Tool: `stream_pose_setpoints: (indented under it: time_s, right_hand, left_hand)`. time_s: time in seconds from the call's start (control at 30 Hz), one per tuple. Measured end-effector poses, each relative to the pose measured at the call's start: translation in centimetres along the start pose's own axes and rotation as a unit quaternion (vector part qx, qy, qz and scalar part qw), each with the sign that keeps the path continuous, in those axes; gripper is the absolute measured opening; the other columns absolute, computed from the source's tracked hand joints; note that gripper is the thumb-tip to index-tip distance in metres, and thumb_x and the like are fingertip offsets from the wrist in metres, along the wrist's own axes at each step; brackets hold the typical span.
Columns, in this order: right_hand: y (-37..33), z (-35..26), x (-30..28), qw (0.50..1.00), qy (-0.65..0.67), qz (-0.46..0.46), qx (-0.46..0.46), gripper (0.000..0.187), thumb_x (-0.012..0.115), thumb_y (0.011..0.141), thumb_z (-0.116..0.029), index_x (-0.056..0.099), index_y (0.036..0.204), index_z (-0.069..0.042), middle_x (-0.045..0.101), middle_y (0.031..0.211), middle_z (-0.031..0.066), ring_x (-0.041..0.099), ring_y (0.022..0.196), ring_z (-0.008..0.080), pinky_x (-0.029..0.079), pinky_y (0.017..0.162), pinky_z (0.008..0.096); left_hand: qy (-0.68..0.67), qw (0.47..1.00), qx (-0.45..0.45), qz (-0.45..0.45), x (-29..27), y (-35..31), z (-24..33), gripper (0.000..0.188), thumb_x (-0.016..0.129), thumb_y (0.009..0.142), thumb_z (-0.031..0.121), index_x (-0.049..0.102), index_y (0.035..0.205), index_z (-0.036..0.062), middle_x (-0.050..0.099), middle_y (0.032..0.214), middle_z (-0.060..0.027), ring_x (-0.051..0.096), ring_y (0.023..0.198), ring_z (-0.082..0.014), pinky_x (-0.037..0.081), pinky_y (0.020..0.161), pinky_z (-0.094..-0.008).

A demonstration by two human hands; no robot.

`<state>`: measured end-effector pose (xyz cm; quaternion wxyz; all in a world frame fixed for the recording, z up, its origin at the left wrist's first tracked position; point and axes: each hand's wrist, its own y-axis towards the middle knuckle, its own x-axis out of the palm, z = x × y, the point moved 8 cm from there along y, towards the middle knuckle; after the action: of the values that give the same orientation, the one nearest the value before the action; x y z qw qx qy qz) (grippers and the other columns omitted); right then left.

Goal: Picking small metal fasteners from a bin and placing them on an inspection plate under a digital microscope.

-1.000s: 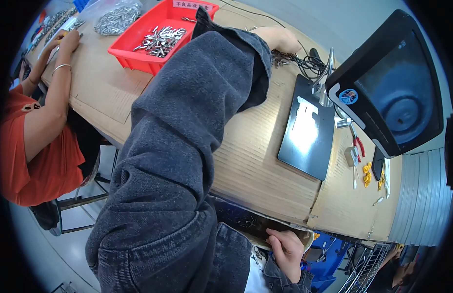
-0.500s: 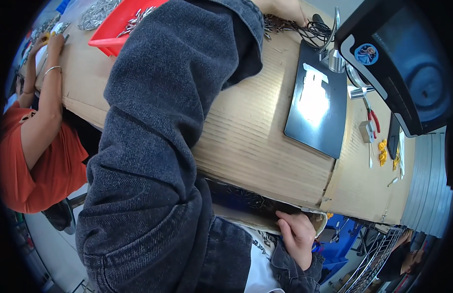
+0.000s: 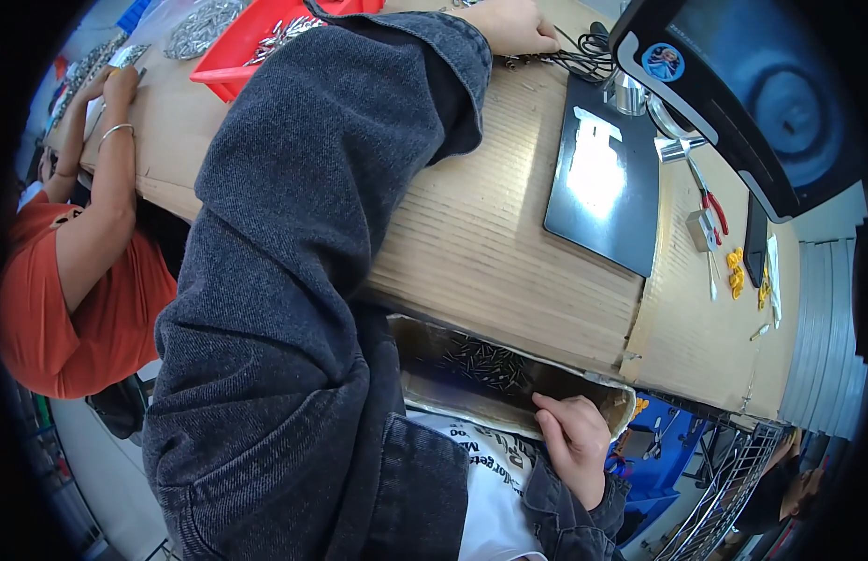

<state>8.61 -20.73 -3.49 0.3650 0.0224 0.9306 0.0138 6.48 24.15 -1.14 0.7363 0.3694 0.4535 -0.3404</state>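
My left arm reaches across the workbench, its dark denim sleeve covering much of the view. At the far edge my left hand bends down over small dark metal parts; its fingers look closed, and whatever is in them is hidden. Below the bench's front edge, a drawer stands pulled out against my body. Small pointed metal pieces lie scattered inside it. My right hand is closed over the drawer's near wall, close to its right corner, with the thumb and index finger showing above the rim.
A red bin with metal parts stands at the far left. Beyond the dark mat are black cables, a monitor, red-handled pliers, a metal block and yellow pieces. A co-worker in orange works at left.
The drawer shows more of its inside and its metal pieces, and my right hand stays on it. My left hand has shifted slightly left over the parts. The whole view has tilted a little.
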Motion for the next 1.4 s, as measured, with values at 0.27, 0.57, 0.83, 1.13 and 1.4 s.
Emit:
stream_pose_setpoints:
  time_s: [0.27, 0.57, 0.83, 1.13, 1.4]
  right_hand:
    - [-0.9, -0.3, 0.1, 1.0, -0.006, 0.008, -0.03, 0.016, 0.069, 0.08, -0.001, 0.071, 0.095, 0.001, 0.065, 0.076, 0.007, 0.056, 0.064, 0.0209, 0.046, 0.065, 0.0295]
    - [-1.3, -0.6, 0.1, 0.998, -0.02, 0.01, -0.056, 0.015, 0.069, 0.08, -0.003, 0.071, 0.094, -0.001, 0.064, 0.075, 0.0062, 0.056, 0.064, 0.0201, 0.045, 0.064, 0.0289]
    - [-1.7, -0.4, -0.1, 0.997, -0.016, 0.019, -0.072, 0.014, 0.07, 0.079, -0.003, 0.071, 0.093, -0.001, 0.064, 0.075, 0.0059, 0.056, 0.064, 0.0196, 0.045, 0.064, 0.0289]
    - [-1.4, -0.1, -0.4, 0.997, -0.013, 0.016, -0.08, 0.014, 0.07, 0.079, -0.002, 0.071, 0.093, 0.0, 0.063, 0.074, 0.0061, 0.055, 0.064, 0.0197, 0.045, 0.064, 0.029]
    - [-0.9, -0.1, -0.4, 0.997, -0.018, 0.011, -0.079, 0.015, 0.071, 0.078, -0.002, 0.072, 0.093, 0.0, 0.063, 0.073, 0.0064, 0.055, 0.063, 0.02, 0.045, 0.063, 0.029]
  left_hand:
    - [0.07, 0.991, -0.099, 0.053, -1.1, -5.2, 4.0, 0.032, 0.057, 0.089, 0.031, 0.074, 0.099, 0.007, 0.071, 0.098, -0.0094, 0.068, 0.083, -0.0256, 0.055, 0.076, -0.033]
    - [0.184, 0.966, -0.104, 0.149, -0.8, -5.5, 5.2, 0.031, 0.057, 0.089, 0.03, 0.074, 0.091, 0.0038, 0.07, 0.096, -0.0112, 0.067, 0.082, -0.0285, 0.055, 0.077, -0.036]
    - [0.198, 0.961, -0.018, 0.193, -1.0, -8.0, 5.7, 0.026, 0.052, 0.091, 0.021, 0.072, 0.086, 0.0044, 0.067, 0.097, -0.0105, 0.066, 0.086, -0.0301, 0.053, 0.079, -0.0369]
    - [0.317, 0.932, 0.031, 0.174, -3.4, -12.4, 10.8, 0.028, 0.05, 0.094, 0.024, 0.07, 0.086, 0.0047, 0.065, 0.096, -0.0115, 0.063, 0.087, -0.0301, 0.051, 0.082, -0.0385]
    - [0.241, 0.96, -0.006, 0.142, -4.5, -5.1, 2.0, 0.031, 0.047, 0.096, 0.024, 0.07, 0.094, 0.0032, 0.068, 0.101, -0.0117, 0.065, 0.093, -0.0293, 0.051, 0.087, -0.0393]
